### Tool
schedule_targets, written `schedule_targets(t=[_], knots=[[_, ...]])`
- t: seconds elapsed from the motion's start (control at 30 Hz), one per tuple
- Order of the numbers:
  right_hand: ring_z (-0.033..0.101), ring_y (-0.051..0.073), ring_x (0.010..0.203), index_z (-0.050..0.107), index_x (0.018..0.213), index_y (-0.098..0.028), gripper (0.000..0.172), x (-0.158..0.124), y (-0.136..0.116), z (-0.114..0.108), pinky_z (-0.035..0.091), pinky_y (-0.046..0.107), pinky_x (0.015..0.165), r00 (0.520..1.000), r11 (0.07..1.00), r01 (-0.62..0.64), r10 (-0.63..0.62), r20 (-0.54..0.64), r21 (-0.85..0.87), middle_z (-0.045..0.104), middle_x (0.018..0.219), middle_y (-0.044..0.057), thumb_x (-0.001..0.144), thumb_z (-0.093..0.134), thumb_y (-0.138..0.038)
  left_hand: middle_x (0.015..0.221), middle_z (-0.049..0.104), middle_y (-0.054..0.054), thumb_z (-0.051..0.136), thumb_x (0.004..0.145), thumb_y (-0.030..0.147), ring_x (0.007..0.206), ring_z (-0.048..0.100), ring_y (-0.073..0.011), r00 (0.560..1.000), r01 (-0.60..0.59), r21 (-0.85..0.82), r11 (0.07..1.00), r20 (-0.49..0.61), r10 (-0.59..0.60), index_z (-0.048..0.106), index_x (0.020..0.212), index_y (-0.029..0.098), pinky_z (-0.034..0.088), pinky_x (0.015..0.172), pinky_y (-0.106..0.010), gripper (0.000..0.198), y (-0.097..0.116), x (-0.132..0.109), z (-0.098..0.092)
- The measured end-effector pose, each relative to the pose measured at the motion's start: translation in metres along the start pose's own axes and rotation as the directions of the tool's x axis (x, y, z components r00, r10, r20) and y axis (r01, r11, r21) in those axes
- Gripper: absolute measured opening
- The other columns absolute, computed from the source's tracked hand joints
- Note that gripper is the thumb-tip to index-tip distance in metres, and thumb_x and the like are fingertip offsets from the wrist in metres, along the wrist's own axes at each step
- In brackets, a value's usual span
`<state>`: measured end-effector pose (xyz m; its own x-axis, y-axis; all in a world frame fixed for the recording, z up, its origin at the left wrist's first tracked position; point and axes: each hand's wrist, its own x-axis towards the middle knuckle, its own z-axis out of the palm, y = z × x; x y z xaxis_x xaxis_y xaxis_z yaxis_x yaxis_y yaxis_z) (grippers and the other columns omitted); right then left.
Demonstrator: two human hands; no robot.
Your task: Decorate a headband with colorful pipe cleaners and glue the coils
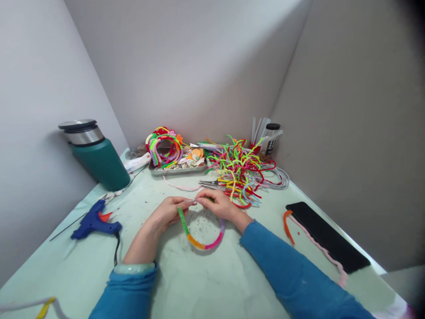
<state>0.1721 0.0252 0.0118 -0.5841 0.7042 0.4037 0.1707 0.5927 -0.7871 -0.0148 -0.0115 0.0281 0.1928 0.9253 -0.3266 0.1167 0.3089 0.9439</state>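
So on the far left of the pale green desk (199, 292) there's a blue glue gun (93, 221) lying on its side, with a teal bottle (102, 161) standing behind it. Next, the left hand (166, 212) has thumb and fingers pinched on the fuzzy hoop (196, 243), which hangs just above the middle of the desk and runs green, orange, magenta, then lilac. Behind that sits a metal tray (179, 171) of bits and colorful bands (153, 149). The right hand (217, 204) pinches the hoop's other side, near the left fingertips; the fingers cover the ends, so it's hard to say if they meet. Scissors (210, 184) lie just beyond, next to a messy pipe cleaner pile (241, 161). Far right, a pink strip (320, 246) runs alongside a black slab (327, 235).
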Motion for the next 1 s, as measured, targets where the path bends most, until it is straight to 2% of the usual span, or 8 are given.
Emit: schedule_targets(t=[0.2, 0.3, 0.37, 0.47, 0.57, 0.7, 0.8, 1.0], knots=[[0.051, 0.011, 0.067, 0.064, 0.085, -0.014, 0.02, 0.001, 0.0, 0.0, 0.039, 0.021, 0.063, 0.999, 1.0, -0.001, 0.001, -0.034, -0.019, 0.06, 0.075, 0.002, 0.084, 0.05, -0.029, 0.045, 0.028, 0.008, 0.055, 0.067, 0.063, 0.037, 0.011, -0.0023, 0.999, 0.037, -0.104, 0.994, 0.006, -0.037, 0.068, 0.086, 0.008, 0.006, 0.037, -0.022, 0.059, 0.002, -0.001, -0.004], [0.052, 0.011, 0.068, 0.064, 0.085, -0.014, 0.02, 0.001, 0.0, 0.0, 0.039, 0.022, 0.064, 0.999, 0.999, 0.003, -0.004, -0.045, -0.035, 0.062, 0.076, 0.002, 0.084, 0.05, -0.028, 0.045, 0.03, 0.007, 0.047, 0.068, 0.069, 0.037, 0.01, -0.0025, 0.999, 0.043, -0.121, 0.992, 0.003, -0.043, 0.069, 0.088, 0.008, 0.006, 0.038, -0.022, 0.067, 0.003, -0.002, -0.005], [0.053, 0.012, 0.07, 0.064, 0.085, -0.015, 0.019, 0.002, 0.001, 0.0, 0.04, 0.022, 0.065, 0.999, 0.999, 0.007, -0.01, -0.052, -0.049, 0.063, 0.077, 0.003, 0.084, 0.05, -0.027, 0.044, 0.031, 0.007, 0.051, 0.067, 0.066, 0.037, 0.012, -0.0027, 1.0, 0.026, -0.073, 0.997, -0.005, -0.027, 0.069, 0.089, 0.009, 0.006, 0.038, -0.022, 0.064, 0.004, -0.003, -0.005], [0.055, 0.013, 0.071, 0.065, 0.084, -0.015, 0.02, 0.002, 0.002, 0.001, 0.04, 0.022, 0.066, 0.998, 0.997, 0.009, -0.013, -0.062, -0.07, 0.064, 0.078, 0.003, 0.084, 0.049, -0.027, 0.045, 0.043, 0.004, 0.068, 0.06, 0.052, 0.039, 0.028, -0.0045, 0.999, -0.028, 0.03, 0.999, -0.028, 0.029, 0.071, 0.086, 0.011, 0.015, 0.038, -0.021, 0.049, 0.005, -0.004, -0.002], [0.056, 0.013, 0.071, 0.065, 0.084, -0.015, 0.019, 0.002, 0.003, 0.002, 0.041, 0.023, 0.067, 0.997, 0.995, 0.004, -0.012, -0.074, -0.102, 0.065, 0.078, 0.003, 0.084, 0.05, -0.027, 0.062, 0.064, -0.005, 0.075, 0.054, 0.04, 0.053, 0.049, -0.0119, 0.995, -0.074, 0.074, 0.995, -0.064, 0.078, 0.073, 0.08, 0.013, 0.032, 0.046, -0.021, 0.038, 0.004, -0.002, 0.001], [0.057, 0.013, 0.073, 0.065, 0.084, -0.016, 0.018, 0.002, 0.004, 0.003, 0.04, 0.023, 0.068, 0.996, 0.988, -0.007, -0.007, -0.093, -0.151, 0.066, 0.08, 0.003, 0.084, 0.05, -0.026, 0.073, 0.069, -0.007, 0.074, 0.056, 0.036, 0.065, 0.056, -0.0168, 0.978, -0.162, 0.174, 0.971, -0.105, 0.182, 0.073, 0.077, 0.013, 0.04, 0.059, -0.024, 0.032, -0.002, 0.006, -0.001], [0.057, 0.013, 0.072, 0.066, 0.083, -0.017, 0.017, 0.002, 0.007, 0.003, 0.04, 0.022, 0.068, 0.996, 0.979, -0.018, -0.001, -0.092, -0.204, 0.066, 0.08, 0.002, 0.083, 0.05, -0.024, 0.074, 0.069, -0.007, 0.071, 0.059, 0.036, 0.068, 0.057, -0.0181, 0.948, -0.235, 0.331, 0.914, -0.128, 0.291, 0.074, 0.077, 0.015, 0.041, 0.063, -0.025, 0.028, -0.009, 0.012, -0.004], [0.058, 0.013, 0.07, 0.068, 0.083, -0.018, 0.017, 0.003, 0.012, 0.005, 0.039, 0.022, 0.065, 0.995, 0.966, -0.046, 0.023, -0.094, -0.254, 0.067, 0.078, 0.002, 0.082, 0.051, -0.023, 0.07, 0.06, -0.003, 0.062, 0.069, 0.036, 0.065, 0.052, -0.0148, 0.829, -0.335, 0.682, 0.65, -0.114, 0.547, 0.074, 0.076, 0.024, 0.037, 0.063, -0.026, 0.019, -0.011, 0.014, -0.004]])
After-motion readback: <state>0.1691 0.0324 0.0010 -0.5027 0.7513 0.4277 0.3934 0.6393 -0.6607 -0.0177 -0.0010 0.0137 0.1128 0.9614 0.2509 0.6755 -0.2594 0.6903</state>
